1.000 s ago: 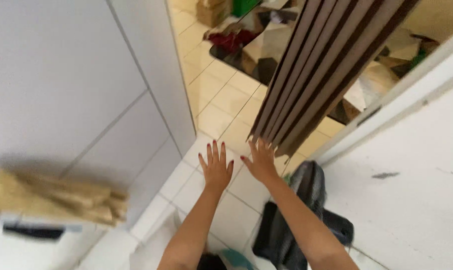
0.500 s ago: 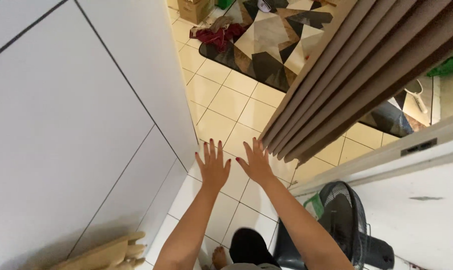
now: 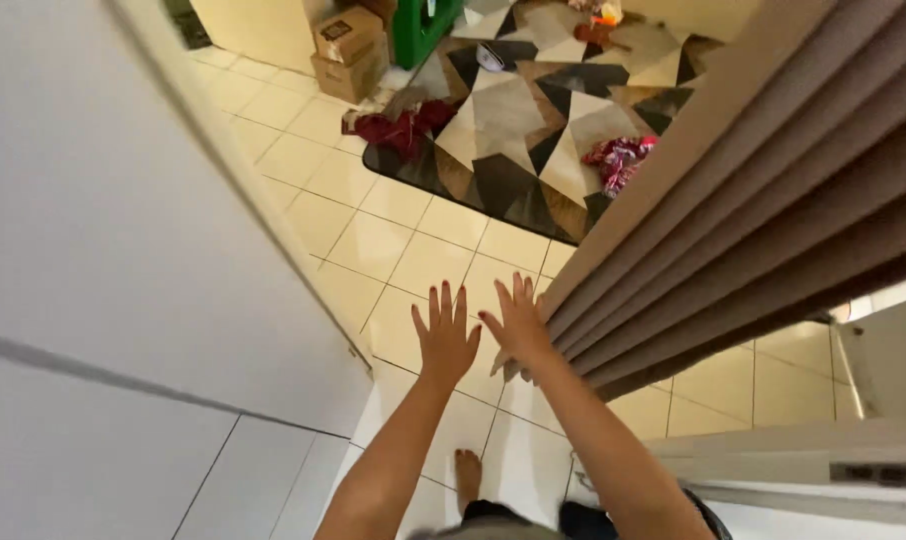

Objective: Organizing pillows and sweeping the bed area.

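Both hands stretch out flat, fingers spread and gripping nothing: the left hand over the cream floor tiles, the right hand against the near edge of the brown folding door.

Right hand: thumb side hidden behind the brown folding door (contact cannot be confirmed). Door cut off at top and right edges. Patterned rug partly hidden behind the door.

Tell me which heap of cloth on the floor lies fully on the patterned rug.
The pink and red heap, near the folding door. The dark red heap sits at the rug's left edge, spilling onto the tiles.
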